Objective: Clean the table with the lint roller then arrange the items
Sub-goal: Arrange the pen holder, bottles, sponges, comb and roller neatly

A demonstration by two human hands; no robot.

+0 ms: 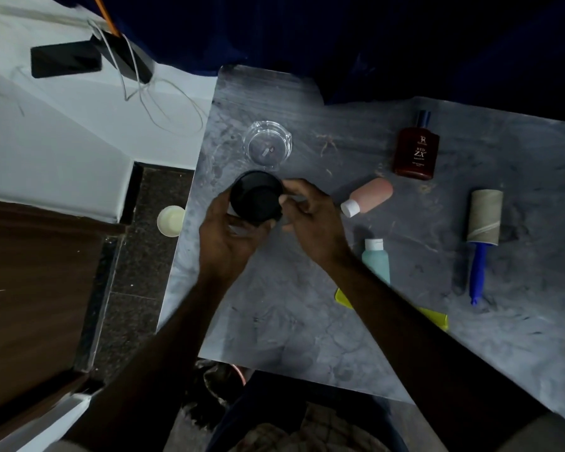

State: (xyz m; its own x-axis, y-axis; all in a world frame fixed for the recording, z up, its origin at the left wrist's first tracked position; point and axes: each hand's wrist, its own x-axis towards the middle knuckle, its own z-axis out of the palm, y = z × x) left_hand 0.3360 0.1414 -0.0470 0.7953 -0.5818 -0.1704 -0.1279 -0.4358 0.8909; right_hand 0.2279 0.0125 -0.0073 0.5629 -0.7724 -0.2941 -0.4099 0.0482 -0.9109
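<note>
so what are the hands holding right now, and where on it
A black round jar, lifted near the table's left edge. The left hand wraps its side and underside; the right hand touches its right rim with the fingertips.

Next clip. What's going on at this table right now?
A person holds a black round jar in both hands, left hand under it and right hand at its rim, just above the grey table. The lint roller lies untouched to the right. A pink bottle, a teal bottle and a dark red bottle lie scattered, with a glass ashtray beyond the jar.
</note>
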